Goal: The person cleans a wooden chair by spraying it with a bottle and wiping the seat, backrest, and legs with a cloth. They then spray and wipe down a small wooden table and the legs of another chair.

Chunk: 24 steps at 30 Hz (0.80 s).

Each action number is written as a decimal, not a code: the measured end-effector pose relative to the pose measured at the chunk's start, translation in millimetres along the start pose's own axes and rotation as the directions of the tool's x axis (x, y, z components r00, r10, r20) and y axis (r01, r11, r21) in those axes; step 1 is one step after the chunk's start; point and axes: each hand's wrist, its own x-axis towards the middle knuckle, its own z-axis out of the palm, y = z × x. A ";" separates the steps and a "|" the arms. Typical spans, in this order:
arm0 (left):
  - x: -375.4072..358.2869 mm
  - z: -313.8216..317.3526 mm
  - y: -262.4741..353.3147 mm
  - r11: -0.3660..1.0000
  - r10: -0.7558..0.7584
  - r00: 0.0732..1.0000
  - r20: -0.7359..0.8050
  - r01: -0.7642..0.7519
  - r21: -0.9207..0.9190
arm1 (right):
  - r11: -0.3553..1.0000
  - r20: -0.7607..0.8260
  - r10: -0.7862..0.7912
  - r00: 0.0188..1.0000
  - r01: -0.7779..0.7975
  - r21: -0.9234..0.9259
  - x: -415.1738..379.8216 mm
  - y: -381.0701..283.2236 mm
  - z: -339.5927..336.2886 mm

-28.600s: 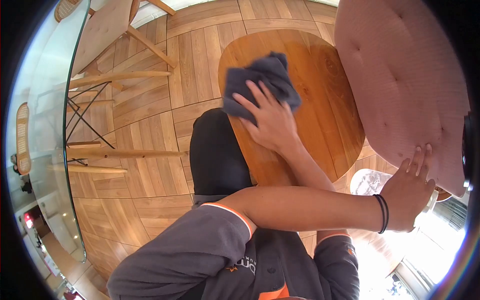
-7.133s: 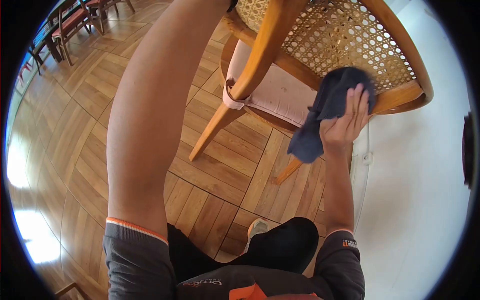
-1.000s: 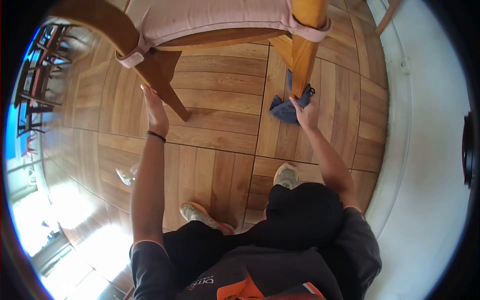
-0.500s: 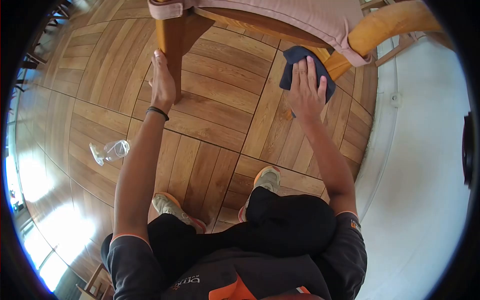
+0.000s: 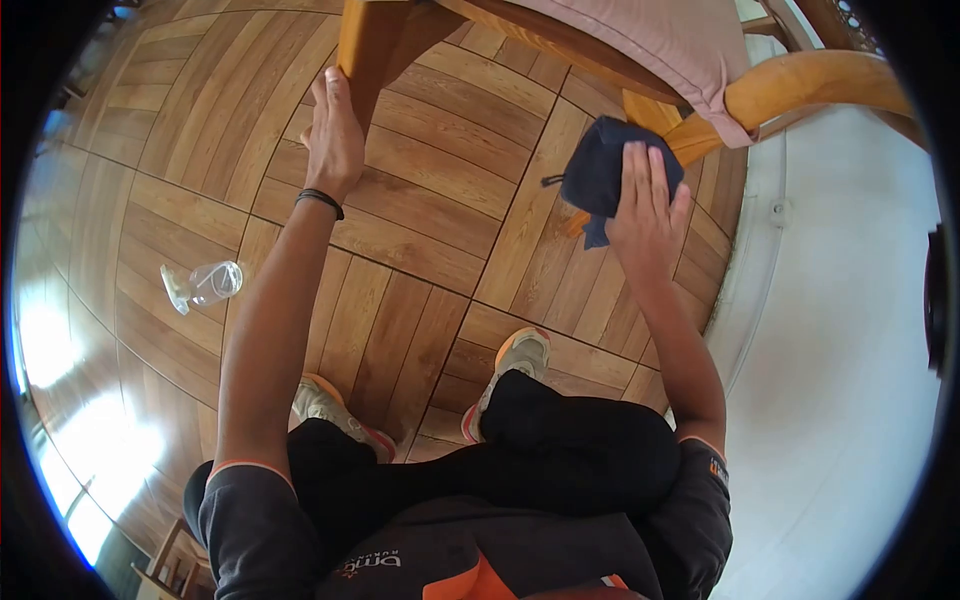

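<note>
A wooden chair (image 5: 800,85) with a pink cushion (image 5: 640,40) tied to it stands tilted at the top of the head view. My left hand (image 5: 338,135) holds the chair's left leg (image 5: 372,50), its fingers along the outer side. On the right, my right hand (image 5: 648,205) presses a dark blue cloth (image 5: 600,170) around another chair leg, the fingers lying together over the fabric. The cloth hides most of that leg; a small loop sticks out at its left edge.
A clear spray bottle (image 5: 210,284) lies on the wood-patterned floor (image 5: 400,190) to my left. A white wall (image 5: 840,300) runs along the right side. My shoes (image 5: 523,352) are below the chair. Other wooden furniture (image 5: 170,570) shows at the lower left.
My right hand and the cloth have moved a little down and right, and the cloth's loop now shows. My left hand remains on its leg. The whole view has shifted slightly.
</note>
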 end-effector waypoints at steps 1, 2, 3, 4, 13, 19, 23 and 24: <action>-0.7 -0.5 1.2 1.000 -0.002 1.000 0.003 0.002 0.011 | 1.000 -0.052 0.015 0.999 -0.015 0.008 4.1 0.1 -1.7; -2.0 0.5 2.8 1.000 0.027 0.999 -0.019 -0.027 0.005 | 1.000 -0.065 0.014 0.998 -0.013 0.010 11.2 0.2 -1.6; -5.4 2.2 4.5 0.998 0.055 0.998 -0.035 -0.055 0.004 | 1.000 -0.071 0.015 0.997 -0.014 0.014 19.5 1.5 -1.0; -5.2 2.6 3.6 0.998 0.053 0.998 -0.029 -0.054 -0.012 | 1.000 -0.073 0.020 0.997 -0.019 0.018 33.3 3.0 -9.2; 4.8 -3.7 -9.7 0.976 -0.002 1.000 0.023 0.007 -0.217 | 0.977 -0.043 -0.027 0.999 0.035 0.212 40.1 -13.5 -3.5; 10.7 -31.5 8.7 0.956 0.045 0.998 0.053 -0.027 -0.293 | -0.709 0.878 -0.187 0.441 -0.679 0.190 35.6 -63.5 -12.9; 6.9 -37.2 31.3 0.930 0.036 0.997 0.070 -0.007 -0.368 | -0.896 0.853 -0.220 0.473 -0.443 0.014 91.8 -80.4 -55.9; 4.9 -34.4 36.2 0.910 0.022 0.992 0.126 0.032 -0.413 | -0.917 0.852 -0.086 0.516 -0.376 0.135 105.3 -95.8 -57.0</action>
